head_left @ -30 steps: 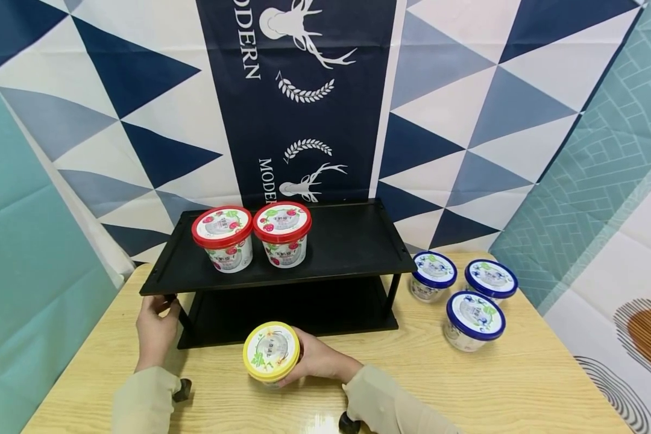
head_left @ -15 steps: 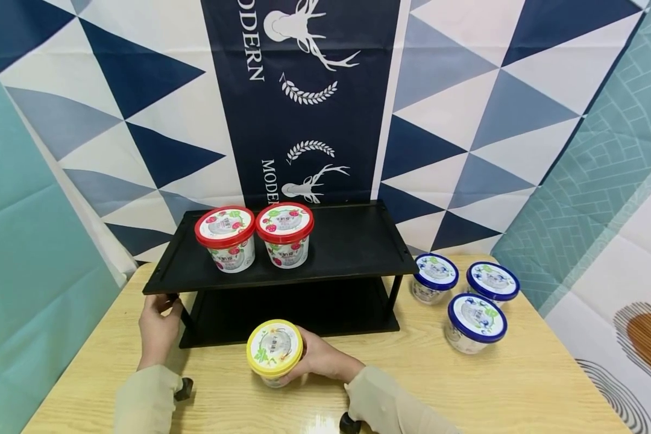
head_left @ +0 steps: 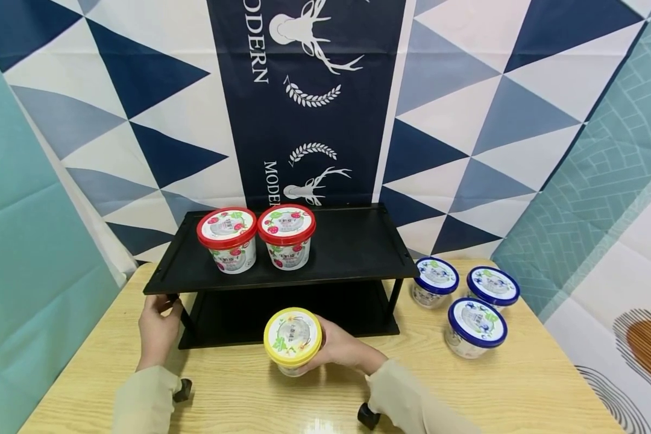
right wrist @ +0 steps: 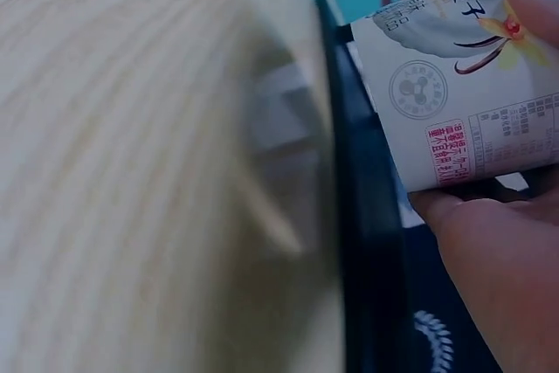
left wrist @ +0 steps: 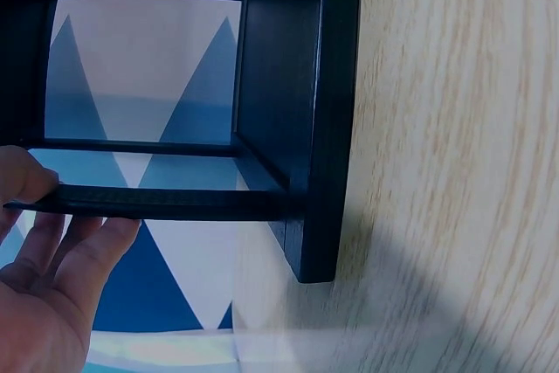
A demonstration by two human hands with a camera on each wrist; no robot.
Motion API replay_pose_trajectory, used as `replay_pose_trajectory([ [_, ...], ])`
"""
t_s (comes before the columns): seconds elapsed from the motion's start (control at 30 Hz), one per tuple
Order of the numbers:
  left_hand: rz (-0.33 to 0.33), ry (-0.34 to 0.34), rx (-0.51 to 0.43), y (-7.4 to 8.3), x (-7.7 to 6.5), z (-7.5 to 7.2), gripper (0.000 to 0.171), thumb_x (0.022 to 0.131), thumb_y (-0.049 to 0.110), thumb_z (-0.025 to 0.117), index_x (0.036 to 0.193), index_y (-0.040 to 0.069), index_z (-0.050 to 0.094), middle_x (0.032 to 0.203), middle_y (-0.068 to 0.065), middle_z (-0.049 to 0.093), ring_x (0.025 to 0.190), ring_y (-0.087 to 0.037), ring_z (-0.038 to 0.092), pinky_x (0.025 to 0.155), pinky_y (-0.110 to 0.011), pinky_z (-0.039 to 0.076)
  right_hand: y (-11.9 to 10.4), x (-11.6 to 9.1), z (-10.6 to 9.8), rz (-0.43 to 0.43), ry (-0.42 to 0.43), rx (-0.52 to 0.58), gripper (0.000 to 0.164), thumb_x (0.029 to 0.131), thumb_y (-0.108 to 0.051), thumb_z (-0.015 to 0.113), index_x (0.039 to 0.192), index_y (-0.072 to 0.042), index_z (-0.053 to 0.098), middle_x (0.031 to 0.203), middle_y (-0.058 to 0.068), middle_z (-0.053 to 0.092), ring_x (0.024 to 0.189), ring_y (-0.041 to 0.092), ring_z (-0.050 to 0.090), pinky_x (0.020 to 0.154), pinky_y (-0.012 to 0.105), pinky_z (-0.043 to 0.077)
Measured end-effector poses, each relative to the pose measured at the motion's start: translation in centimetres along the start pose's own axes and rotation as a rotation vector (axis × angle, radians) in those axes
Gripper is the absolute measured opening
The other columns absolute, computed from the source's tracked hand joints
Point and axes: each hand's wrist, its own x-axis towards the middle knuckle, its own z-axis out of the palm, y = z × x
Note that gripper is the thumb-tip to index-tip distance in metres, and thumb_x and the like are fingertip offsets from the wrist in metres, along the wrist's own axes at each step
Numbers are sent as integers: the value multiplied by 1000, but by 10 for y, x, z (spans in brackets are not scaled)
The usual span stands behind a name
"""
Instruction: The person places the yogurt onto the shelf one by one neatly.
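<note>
R hand (head_left: 337,346) grips yellow-lidded tub (head_left: 293,337) ("皮子" legible on side) in front of black two-tier shelf (head_left: 352,241); tub's within grasp, on hand's L. L hand (head_left: 159,328) pinches shelf's front-L post (left wrist: 201,205). Navy wall hanging (head_left: 352,129) behind shelf reads "MODERN".

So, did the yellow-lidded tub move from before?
Yes. In the head view, the yellow-lidded tub has shifted right and up the picture, judged against the black two-tier shelf.
</note>
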Motion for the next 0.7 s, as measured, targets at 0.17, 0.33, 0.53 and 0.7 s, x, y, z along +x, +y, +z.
replay_pose_trajectory([
  [0.17,4,-20,3,2,-1,0,29,91,7,51,120,5,49,112,-18,60,86,5,44,66,0,34,-18,-11,-12,-31,9,-63,91,65,-1,83,141,-17,35,136,10,47,122,18,47,100,29,41],
  [0.33,12,-7,-3,3,-1,0,28,91,6,51,119,5,50,109,-15,61,83,12,41,69,-2,35,-39,-22,-25,-19,29,-119,90,65,-5,84,140,-18,36,137,7,46,122,19,46,102,32,40],
  [0.53,12,-9,-3,3,-2,-1,27,91,7,51,118,5,50,108,-15,60,83,11,42,68,-2,35,-62,-35,-37,-14,34,-187,89,65,-9,85,140,-17,37,136,7,47,122,21,46,103,36,38],
  [0.7,18,-18,-12,3,-2,-2,30,92,7,51,121,5,49,111,-17,60,84,11,43,66,1,35,-74,-43,-46,11,21,-236,89,65,-13,85,140,-17,37,136,5,48,124,22,45,106,41,35],
])
